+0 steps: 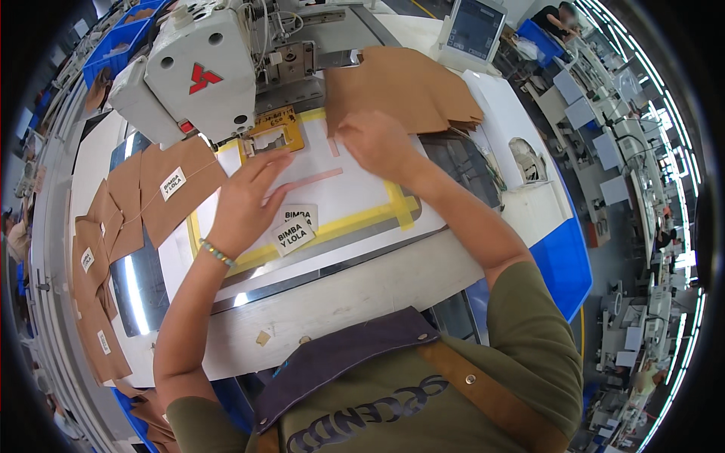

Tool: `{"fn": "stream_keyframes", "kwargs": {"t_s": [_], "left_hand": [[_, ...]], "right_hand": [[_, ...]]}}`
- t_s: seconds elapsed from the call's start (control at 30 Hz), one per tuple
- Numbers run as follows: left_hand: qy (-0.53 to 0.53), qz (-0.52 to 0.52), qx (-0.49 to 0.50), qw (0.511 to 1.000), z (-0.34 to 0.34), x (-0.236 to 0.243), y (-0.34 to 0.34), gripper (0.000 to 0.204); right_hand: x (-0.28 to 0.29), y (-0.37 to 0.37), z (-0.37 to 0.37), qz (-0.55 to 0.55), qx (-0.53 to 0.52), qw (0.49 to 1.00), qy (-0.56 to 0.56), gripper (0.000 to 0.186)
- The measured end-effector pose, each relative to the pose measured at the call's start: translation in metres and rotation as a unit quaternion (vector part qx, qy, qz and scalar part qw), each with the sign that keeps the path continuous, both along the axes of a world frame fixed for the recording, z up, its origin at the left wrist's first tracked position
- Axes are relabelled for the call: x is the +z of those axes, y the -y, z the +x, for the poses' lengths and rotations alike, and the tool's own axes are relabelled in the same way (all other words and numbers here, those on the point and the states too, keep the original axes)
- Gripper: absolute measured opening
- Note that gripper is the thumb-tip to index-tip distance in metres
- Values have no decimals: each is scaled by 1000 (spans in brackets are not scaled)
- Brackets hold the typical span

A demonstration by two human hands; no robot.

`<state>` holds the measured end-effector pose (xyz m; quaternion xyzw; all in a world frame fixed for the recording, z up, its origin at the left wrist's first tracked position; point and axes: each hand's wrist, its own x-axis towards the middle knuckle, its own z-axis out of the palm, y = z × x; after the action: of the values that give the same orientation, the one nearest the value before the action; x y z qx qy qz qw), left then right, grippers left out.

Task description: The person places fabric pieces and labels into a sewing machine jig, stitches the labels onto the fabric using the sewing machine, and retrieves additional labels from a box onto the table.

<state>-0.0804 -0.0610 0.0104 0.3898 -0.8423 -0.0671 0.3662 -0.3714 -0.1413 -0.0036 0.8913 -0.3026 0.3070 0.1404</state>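
Observation:
My left hand (245, 202) is over the white template board (362, 198), thumb and fingers apart with nothing between them. Its fingertips reach close to a yellow clamp frame (293, 136) under the sewing machine head (200, 72). My right hand (381, 147) has its fingers curled at the near left corner of a brown fabric panel (404, 87), which lies on a stack; the panel's left edge looks blurred. Two white labels (293, 235) with dark print overlap on the board beside my left hand. A pink strip (313, 180) is on the board between my hands.
Brown panels with white labels (177, 189) lie spread at the left. Yellow tape (362, 220) borders the board. A control screen (474, 34) stands at the back right. Blue bins are at the far left (121, 49) and right (563, 268). Other people work at distant stations.

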Motion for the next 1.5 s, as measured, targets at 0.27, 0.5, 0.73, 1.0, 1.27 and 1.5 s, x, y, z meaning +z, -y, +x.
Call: {"fn": "stream_keyframes", "kwargs": {"t_s": [0.27,0.5,0.73,1.0,1.27,1.5], "left_hand": [[42,44,-25,998,-39,-21,29,31],[48,-34,-18,998,-27,-27,30,14],[71,-38,-2,997,-7,-31,27,15],[51,-33,1,998,-7,-32,25,17],[90,-70,2,993,2,-37,24,18],[239,-142,38,960,45,-38,12,22]], "right_hand": [[-1,-32,19,97,118,987,-44,11],[35,12,-60,72,-90,992,61,28],[-2,32,-97,132,-209,965,89,34],[-15,16,-59,113,-213,970,5,24],[2,45,-75,148,-178,958,169,19],[30,66,-153,-11,-361,918,161,17]]}}
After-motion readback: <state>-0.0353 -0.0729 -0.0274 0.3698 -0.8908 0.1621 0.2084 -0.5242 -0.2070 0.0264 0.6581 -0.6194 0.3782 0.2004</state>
